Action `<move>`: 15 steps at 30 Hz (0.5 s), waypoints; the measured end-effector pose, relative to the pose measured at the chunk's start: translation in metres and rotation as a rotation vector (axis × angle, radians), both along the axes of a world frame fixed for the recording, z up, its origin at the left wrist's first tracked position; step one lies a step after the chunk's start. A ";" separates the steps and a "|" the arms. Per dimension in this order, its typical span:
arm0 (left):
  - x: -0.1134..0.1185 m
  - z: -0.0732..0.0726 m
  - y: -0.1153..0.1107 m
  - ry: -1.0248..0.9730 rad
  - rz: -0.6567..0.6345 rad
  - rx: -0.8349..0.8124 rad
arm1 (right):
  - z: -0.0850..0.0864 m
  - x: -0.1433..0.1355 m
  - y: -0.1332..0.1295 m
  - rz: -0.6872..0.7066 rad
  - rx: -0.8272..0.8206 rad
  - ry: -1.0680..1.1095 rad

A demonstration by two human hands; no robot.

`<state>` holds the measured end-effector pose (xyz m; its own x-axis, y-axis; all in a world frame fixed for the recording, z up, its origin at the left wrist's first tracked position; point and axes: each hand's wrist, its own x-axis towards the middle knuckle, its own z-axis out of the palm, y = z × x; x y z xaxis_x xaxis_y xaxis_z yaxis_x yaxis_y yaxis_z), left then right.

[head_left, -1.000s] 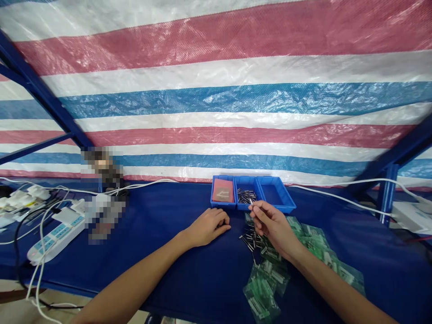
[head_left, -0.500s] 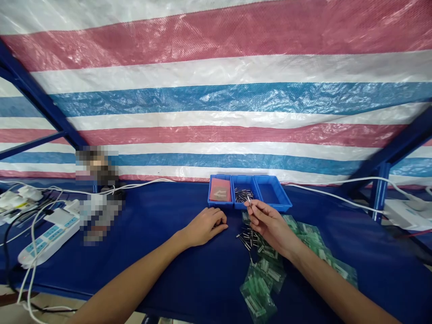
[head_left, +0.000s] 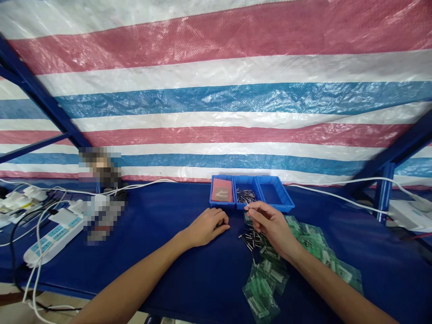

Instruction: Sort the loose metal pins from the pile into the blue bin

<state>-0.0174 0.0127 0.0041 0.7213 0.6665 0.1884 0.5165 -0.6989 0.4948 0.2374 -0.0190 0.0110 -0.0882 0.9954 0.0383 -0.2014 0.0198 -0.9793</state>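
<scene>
Blue bins point(head_left: 284, 208), 3 abreast, apparently keep parts sorted within reach, with pins point(head_left: 246, 196) in the middle 1. Near it, the right hand point(head_left: 275, 227) clamps a slim rod point(head_left: 247, 205) between closed fingertips, likely for control. The left hand point(head_left: 206, 227) rests on the table point(head_left: 189, 279), thumb and fingers slightly apart, nothing visibly held.

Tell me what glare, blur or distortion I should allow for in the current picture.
Head view: glare streaks the striped sheet; wide-angle bending leans the frame posts at both sides; the metal pins and the tip in the right hand are too small to read crisply; a mosaic patch hides whatever lies by the power strip.
</scene>
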 end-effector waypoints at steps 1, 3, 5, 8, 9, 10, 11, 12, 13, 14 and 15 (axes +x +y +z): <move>0.000 0.000 0.000 0.000 0.001 0.000 | 0.000 0.001 0.001 -0.019 0.016 -0.019; 0.000 0.001 0.000 0.000 0.000 0.002 | -0.002 0.002 0.002 -0.055 0.049 -0.067; 0.000 0.001 0.000 0.000 -0.004 0.003 | -0.003 0.004 0.003 -0.079 0.072 -0.118; 0.000 0.000 0.000 -0.005 -0.009 0.002 | -0.007 0.004 0.004 -0.103 0.084 -0.165; 0.000 -0.001 0.000 -0.006 -0.008 0.004 | -0.008 0.004 0.005 -0.111 0.088 -0.175; 0.000 -0.001 0.000 -0.006 -0.005 0.007 | -0.009 0.004 0.005 -0.110 0.093 -0.184; 0.000 -0.002 0.001 -0.006 0.000 0.011 | -0.009 0.004 0.005 -0.111 0.098 -0.190; 0.000 -0.002 0.001 -0.004 0.004 0.014 | -0.010 0.004 0.006 -0.110 0.102 -0.195; 0.000 -0.002 0.001 -0.001 0.004 0.018 | -0.009 0.004 0.006 -0.110 0.105 -0.199; 0.000 -0.002 0.000 0.001 0.004 0.021 | -0.008 0.004 0.006 -0.114 0.108 -0.202; 0.000 -0.002 0.000 0.004 0.000 0.025 | -0.007 0.004 0.006 -0.117 0.106 -0.208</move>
<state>-0.0178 0.0130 0.0024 0.7225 0.6613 0.2016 0.5183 -0.7111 0.4751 0.2412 -0.0134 0.0035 0.0109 0.9907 0.1360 0.0133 0.1358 -0.9906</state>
